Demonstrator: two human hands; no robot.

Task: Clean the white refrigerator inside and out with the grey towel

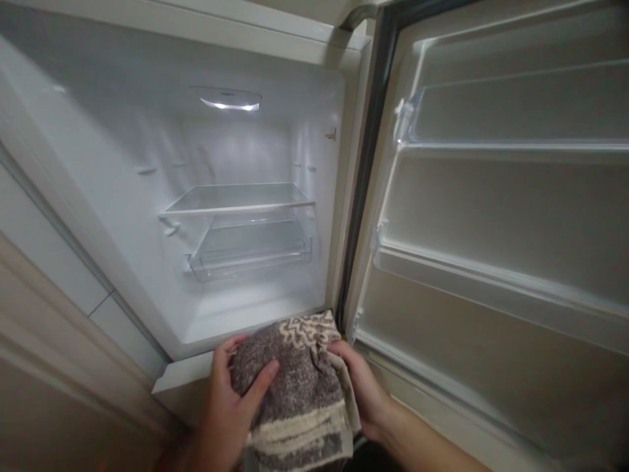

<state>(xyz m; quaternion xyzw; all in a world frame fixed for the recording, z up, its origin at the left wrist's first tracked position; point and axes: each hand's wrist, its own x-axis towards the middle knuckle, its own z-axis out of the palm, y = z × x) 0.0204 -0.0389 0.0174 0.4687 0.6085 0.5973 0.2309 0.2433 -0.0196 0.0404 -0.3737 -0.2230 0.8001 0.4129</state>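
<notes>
A grey-brown towel (299,380) with a cream pattern and cream bands is bunched up between my two hands, in front of the opened fridge (255,308). My left hand (240,387) grips its left side, thumb lying across the cloth. On the right, my right hand (356,377) clasps the towel's edge, its fingertips partly hidden by the folds. The towel hangs just before the fridge's lower front edge; I cannot tell whether it touches it.
Inside the fridge are a glass shelf (236,198), a clear drawer (250,259) below it and a lit lamp (230,101). The fridge door (496,216) with clear racks stands open at right. Tiled wall (54,229) and a beige curtain-like surface (44,367) lie left.
</notes>
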